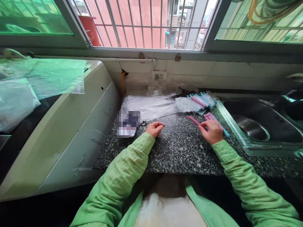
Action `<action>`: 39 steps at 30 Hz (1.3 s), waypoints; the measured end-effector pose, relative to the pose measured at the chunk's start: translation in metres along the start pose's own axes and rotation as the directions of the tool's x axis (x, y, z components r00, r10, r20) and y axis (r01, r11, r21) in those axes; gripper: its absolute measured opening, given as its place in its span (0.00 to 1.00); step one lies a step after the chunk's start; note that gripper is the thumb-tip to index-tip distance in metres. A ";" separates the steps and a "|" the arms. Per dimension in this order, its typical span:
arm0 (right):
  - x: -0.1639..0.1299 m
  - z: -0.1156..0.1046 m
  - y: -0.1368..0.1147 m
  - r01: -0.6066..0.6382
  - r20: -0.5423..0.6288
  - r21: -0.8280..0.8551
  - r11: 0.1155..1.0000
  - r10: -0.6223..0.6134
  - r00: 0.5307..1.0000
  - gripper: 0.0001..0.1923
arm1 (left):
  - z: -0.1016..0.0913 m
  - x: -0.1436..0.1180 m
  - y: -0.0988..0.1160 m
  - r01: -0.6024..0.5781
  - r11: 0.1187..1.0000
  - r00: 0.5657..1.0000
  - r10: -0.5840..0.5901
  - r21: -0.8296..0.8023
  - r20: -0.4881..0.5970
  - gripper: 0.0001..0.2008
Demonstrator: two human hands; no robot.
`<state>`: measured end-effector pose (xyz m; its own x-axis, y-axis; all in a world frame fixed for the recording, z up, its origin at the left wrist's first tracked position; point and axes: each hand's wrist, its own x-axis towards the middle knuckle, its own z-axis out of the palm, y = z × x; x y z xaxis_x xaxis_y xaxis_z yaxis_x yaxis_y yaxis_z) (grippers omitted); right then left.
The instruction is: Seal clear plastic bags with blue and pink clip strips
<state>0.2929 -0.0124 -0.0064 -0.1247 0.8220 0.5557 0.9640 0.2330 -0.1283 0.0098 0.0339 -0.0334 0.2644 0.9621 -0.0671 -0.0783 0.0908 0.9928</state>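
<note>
The left hand (153,128) pinches a clear plastic bag (165,127) on the counter (182,151) — thin, slippery, best held at its edge. The right hand (212,130) grips a pink stick (193,120) — light, stiff.

A speckled dark granite desk (184,154) ran under a barred window (146,22). To the right a steel sink (258,126) was set into it, a dark faucet (293,97) at its far edge. On the left stood a white appliance (71,126), with green-tinted plastic sheets (47,75) lying on top. At the back lay a stack of clear plastic bags (151,105) and a bundle of bagged blue and pink items (201,101). A wall socket (159,76) sat on the white tiles. A red bucket (90,30) stood outside the bars.
</note>
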 end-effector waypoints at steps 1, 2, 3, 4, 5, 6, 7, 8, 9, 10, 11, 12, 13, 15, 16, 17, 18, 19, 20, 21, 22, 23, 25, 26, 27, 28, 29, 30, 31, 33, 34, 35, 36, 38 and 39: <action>0.003 0.002 -0.009 0.019 0.011 0.074 0.997 -0.020 1.000 0.13 | -0.001 0.000 -0.001 -0.003 1.000 1.000 0.002 0.007 0.019 0.10; 0.007 0.004 -0.018 0.032 0.021 0.139 0.990 -0.035 0.999 0.12 | -0.002 0.000 -0.002 -0.003 1.000 0.999 0.003 0.014 0.034 0.11; 0.010 0.006 -0.027 0.041 0.036 0.197 0.980 -0.049 0.998 0.12 | -0.003 0.000 -0.002 -0.003 1.000 0.999 0.003 0.017 0.042 0.12; 0.013 0.008 -0.036 0.045 0.045 0.251 0.967 -0.058 0.997 0.11 | -0.003 0.000 -0.003 -0.001 1.000 0.999 0.000 0.016 0.050 0.12; 0.016 0.010 -0.043 0.044 0.055 0.302 0.952 -0.064 0.996 0.11 | -0.004 0.001 -0.003 0.002 1.000 0.999 -0.002 0.011 0.052 0.13; 0.019 0.012 -0.050 0.037 0.068 0.348 0.937 -0.065 0.996 0.11 | -0.004 0.001 -0.003 0.005 1.000 0.998 -0.006 0.004 0.054 0.13; 0.022 0.014 -0.056 0.025 0.081 0.390 0.920 -0.062 0.995 0.10 | -0.004 0.001 -0.004 0.010 1.000 0.998 -0.009 -0.006 0.054 0.13; 0.024 0.016 -0.061 0.010 0.102 0.428 0.904 -0.060 0.993 0.10 | -0.004 0.002 -0.004 0.013 1.000 0.999 -0.012 -0.018 0.052 0.13; 0.027 0.018 -0.065 -0.006 0.127 0.461 0.887 -0.059 0.990 0.10 | -0.004 0.003 -0.004 0.016 0.999 0.999 -0.014 -0.030 0.047 0.13; 0.030 0.020 -0.069 -0.021 0.153 0.491 0.871 -0.062 0.986 0.10 | -0.004 0.003 -0.005 0.017 0.999 0.999 -0.016 -0.040 0.043 0.12; 0.032 0.022 -0.072 -0.033 0.178 0.517 0.855 -0.070 0.982 0.10 | -0.004 0.004 -0.005 0.018 0.999 0.999 -0.016 -0.049 0.037 0.12; 0.033 0.025 -0.075 -0.043 0.197 0.540 0.840 -0.077 0.977 0.10 | -0.004 0.004 -0.005 0.019 0.998 0.999 -0.017 -0.055 0.035 0.12; 0.034 0.027 -0.078 -0.053 0.212 0.560 0.826 -0.082 0.974 0.10 | -0.004 0.004 -0.005 0.021 0.998 0.999 -0.020 -0.059 0.033 0.12; 0.033 0.031 -0.082 -0.081 0.231 0.595 0.799 -0.074 0.970 0.11 | -0.004 0.004 -0.004 0.036 0.998 0.999 -0.034 -0.056 0.034 0.11; 0.032 0.034 -0.084 -0.099 0.238 0.611 0.786 -0.063 0.969 0.11 | -0.004 0.004 -0.003 0.046 0.998 0.998 -0.044 -0.053 0.033 0.11; 0.031 0.036 -0.085 -0.119 0.245 0.624 0.772 -0.048 0.968 0.12 | -0.003 0.003 -0.002 0.056 0.997 0.998 -0.055 -0.048 0.032 0.11; 0.029 0.037 -0.086 -0.139 0.251 0.635 0.760 -0.032 0.968 0.12 | -0.003 0.003 -0.001 0.066 0.997 0.997 -0.065 -0.044 0.030 0.11; 0.028 0.038 -0.087 -0.158 0.256 0.644 0.749 -0.017 0.966 0.12 | -0.003 0.002 0.000 0.075 0.996 0.997 -0.074 -0.043 0.027 0.11; 0.026 0.039 -0.087 -0.173 0.262 0.650 0.740 -0.005 0.965 0.13 | -0.002 0.001 0.001 0.083 0.996 0.996 -0.082 -0.042 0.025 0.11; 0.025 0.040 -0.087 -0.187 0.270 0.655 0.732 0.004 0.963 0.13 | -0.002 0.001 0.002 0.091 0.995 0.996 -0.090 -0.043 0.025 0.10; 0.024 0.041 -0.087 -0.199 0.277 0.659 0.726 0.011 0.961 0.13 | -0.002 0.000 0.003 0.098 0.994 0.995 -0.097 -0.043 0.026 0.10; 0.024 0.041 -0.087 -0.209 0.286 0.662 0.720 0.016 0.958 0.13 | -0.001 -0.001 0.004 0.103 0.994 0.994 -0.102 -0.043 0.029 0.10; 0.023 0.041 -0.086 -0.224 0.299 0.667 0.711 0.020 0.954 0.13 | -0.001 -0.002 0.005 0.108 0.993 0.994 -0.107 -0.041 0.037 0.10; 0.023 0.041 -0.086 -0.227 0.301 0.669 0.708 0.021 0.953 0.13 | -0.001 -0.003 0.006 0.109 0.993 0.993 -0.107 -0.037 0.042 0.10; 0.023 0.042 -0.086 -0.228 0.303 0.671 0.706 0.021 0.953 0.13 | -0.001 -0.003 0.006 0.107 0.994 0.993 -0.106 -0.034 0.043 0.10; 0.023 0.042 -0.086 -0.228 0.303 0.672 0.705 0.020 0.953 0.13 | -0.001 -0.004 0.006 0.106 0.994 0.994 -0.105 -0.030 0.041 0.10; 0.023 0.043 -0.085 -0.229 0.303 0.673 0.704 0.020 0.953 0.13 | -0.001 -0.004 0.006 0.105 0.994 0.994 -0.104 -0.026 0.038 0.10; 0.023 0.043 -0.085 -0.230 0.305 0.672 0.704 0.020 0.952 0.13 | -0.001 -0.003 0.006 0.102 0.995 0.994 -0.101 -0.022 0.032 0.09; 0.022 0.044 -0.085 -0.232 0.309 0.671 0.704 0.020 0.951 0.13 | -0.001 -0.003 0.006 0.101 0.995 0.995 -0.100 -0.019 0.025 0.09; 0.021 0.046 -0.084 -0.237 0.318 0.668 0.705 0.016 0.948 0.13 | 0.000 -0.003 0.005 0.103 0.994 0.995 -0.103 -0.017 0.009 0.09; 0.021 0.046 -0.084 -0.236 0.322 0.668 0.706 0.011 0.947 0.13 | 0.000 -0.003 0.005 0.108 0.994 0.994 -0.108 -0.017 0.004 0.09; 0.020 0.047 -0.084 -0.233 0.325 0.668 0.706 0.005 0.946 0.13 | 0.000 -0.002 0.005 0.113 0.993 0.994 -0.113 -0.019 0.001 0.09; 0.020 0.047 -0.084 -0.228 0.324 0.668 0.708 -0.001 0.946 0.13 | 0.000 -0.002 0.006 0.120 0.993 0.993 -0.120 -0.021 0.001 0.10; 0.020 0.047 -0.084 -0.215 0.317 0.668 0.713 -0.012 0.948 0.13 | 0.001 -0.002 0.007 0.135 0.991 0.991 -0.135 -0.024 0.002 0.10; 0.020 0.047 -0.085 -0.206 0.310 0.667 0.716 -0.016 0.951 0.13 | 0.001 -0.003 0.007 0.144 0.989 0.990 -0.144 -0.024 0.002 0.10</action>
<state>0.1977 0.0085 -0.0234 -0.2063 0.9389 0.2756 0.5596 0.3443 -0.7539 0.0100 0.0317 -0.0258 0.2745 0.9385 -0.2093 -0.0624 0.2346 0.9701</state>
